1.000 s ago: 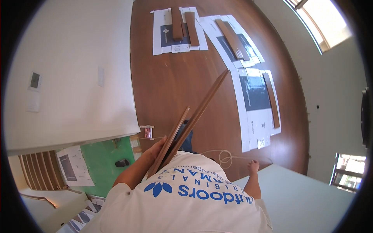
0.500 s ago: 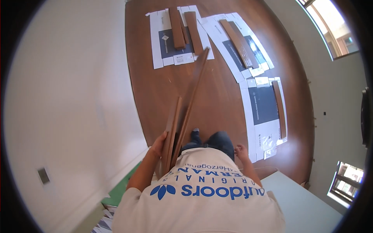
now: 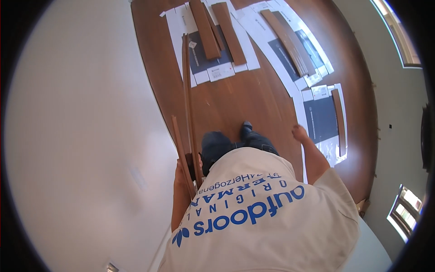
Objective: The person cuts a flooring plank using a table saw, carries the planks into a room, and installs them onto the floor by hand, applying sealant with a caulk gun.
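Observation:
My left hand (image 3: 178, 168) is partly hidden behind two brown wooden floorboards, its fingers wrapped round them low on my left side. The longer floorboard (image 3: 187, 99) points away from me, nearly upright in the picture, its far end overlapping a cardboard sheet. The shorter floorboard (image 3: 180, 147) leans away to its left, leaving a gap between their far ends. My right hand (image 3: 299, 133) hangs out to the right with fingers curled; nothing shows in it.
Flattened cardboard sheets (image 3: 216, 71) lie on the brown wooden floor (image 3: 226, 102) ahead and to the right. Several boards rest on them, including a pair (image 3: 206, 34) at the far left and a single board (image 3: 339, 120) at the right. A white wall (image 3: 90, 113) runs close along my left.
The held floorboards have swung left toward the wall, and the longer one stands straighter in the picture. My right hand has moved forward and away from my body. My legs have changed position.

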`<state>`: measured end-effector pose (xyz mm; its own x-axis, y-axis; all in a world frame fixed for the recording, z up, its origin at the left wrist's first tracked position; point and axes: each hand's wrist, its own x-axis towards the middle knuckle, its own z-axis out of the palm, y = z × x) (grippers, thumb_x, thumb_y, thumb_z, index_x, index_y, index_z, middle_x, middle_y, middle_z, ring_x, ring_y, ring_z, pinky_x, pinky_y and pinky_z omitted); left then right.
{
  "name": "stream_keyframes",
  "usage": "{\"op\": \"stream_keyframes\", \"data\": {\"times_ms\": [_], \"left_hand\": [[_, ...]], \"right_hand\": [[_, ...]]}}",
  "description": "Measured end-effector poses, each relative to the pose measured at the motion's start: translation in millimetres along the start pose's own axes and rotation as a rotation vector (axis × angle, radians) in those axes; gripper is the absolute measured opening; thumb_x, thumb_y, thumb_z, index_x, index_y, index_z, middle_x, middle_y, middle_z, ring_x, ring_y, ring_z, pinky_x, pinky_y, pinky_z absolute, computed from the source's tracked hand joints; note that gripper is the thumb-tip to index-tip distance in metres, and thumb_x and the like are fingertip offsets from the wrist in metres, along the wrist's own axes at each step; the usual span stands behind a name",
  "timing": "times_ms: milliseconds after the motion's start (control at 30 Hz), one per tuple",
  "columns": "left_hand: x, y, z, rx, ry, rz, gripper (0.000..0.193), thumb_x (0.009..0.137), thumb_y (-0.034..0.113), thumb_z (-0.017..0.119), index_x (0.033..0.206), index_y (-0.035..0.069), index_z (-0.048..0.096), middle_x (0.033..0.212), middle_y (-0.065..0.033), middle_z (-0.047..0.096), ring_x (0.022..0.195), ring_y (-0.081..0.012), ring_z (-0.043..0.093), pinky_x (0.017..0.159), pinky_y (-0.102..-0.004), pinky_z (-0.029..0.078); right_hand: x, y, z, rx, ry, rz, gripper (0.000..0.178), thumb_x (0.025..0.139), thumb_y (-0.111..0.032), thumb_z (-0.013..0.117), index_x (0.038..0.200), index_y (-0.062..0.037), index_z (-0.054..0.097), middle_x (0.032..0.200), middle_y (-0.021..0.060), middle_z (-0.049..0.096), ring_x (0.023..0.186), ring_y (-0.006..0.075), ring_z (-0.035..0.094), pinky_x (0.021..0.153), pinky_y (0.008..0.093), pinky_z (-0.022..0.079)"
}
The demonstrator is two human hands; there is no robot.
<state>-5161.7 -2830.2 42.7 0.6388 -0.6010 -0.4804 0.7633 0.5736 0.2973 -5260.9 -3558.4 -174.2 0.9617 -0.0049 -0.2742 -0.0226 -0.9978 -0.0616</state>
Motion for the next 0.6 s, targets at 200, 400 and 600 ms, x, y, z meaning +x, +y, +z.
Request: {"op": "stream_keyframes", "data": {"times_ms": [200,400,600], "left_hand": [[11,168,-46,0.015,0.139,0.053,0.075,0.078,0.074,0.070,0.103,0.003,0.069,0.086,-0.0097,0.067,0.076,-0.0184,0.070,0.066,-0.0289,0.058],[110,317,-110,-0.169,-0.120,-0.042,0.065,0.084,0.065,0.072,0.103,0.003,0.071,0.089,-0.0122,0.068,0.078,-0.0206,0.071,0.073,-0.0313,0.063],[208,464,-62,-0.128,-0.228,-0.101,0.050,0.089,0.044,0.077,0.111,0.000,0.072,0.095,-0.0120,0.067,0.091,-0.0228,0.072,0.080,-0.0331,0.063]], "right_hand": [[308,-311,-153,1.029,-0.063,0.396,0.032,0.093,-0.013,0.061,0.123,-0.0031,0.065,0.092,0.0114,0.069,0.077,0.0179,0.069,0.065,0.0326,0.055],[362,-426,-152,0.688,-0.077,0.341,0.027,0.095,-0.013,0.059,0.120,-0.0051,0.065,0.097,0.0136,0.072,0.087,0.0268,0.070,0.077,0.0398,0.055],[434,-477,-184,0.943,-0.160,0.359,0.031,0.090,-0.014,0.065,0.119,-0.0052,0.063,0.102,0.0169,0.072,0.094,0.0321,0.069,0.086,0.0383,0.054]]}}
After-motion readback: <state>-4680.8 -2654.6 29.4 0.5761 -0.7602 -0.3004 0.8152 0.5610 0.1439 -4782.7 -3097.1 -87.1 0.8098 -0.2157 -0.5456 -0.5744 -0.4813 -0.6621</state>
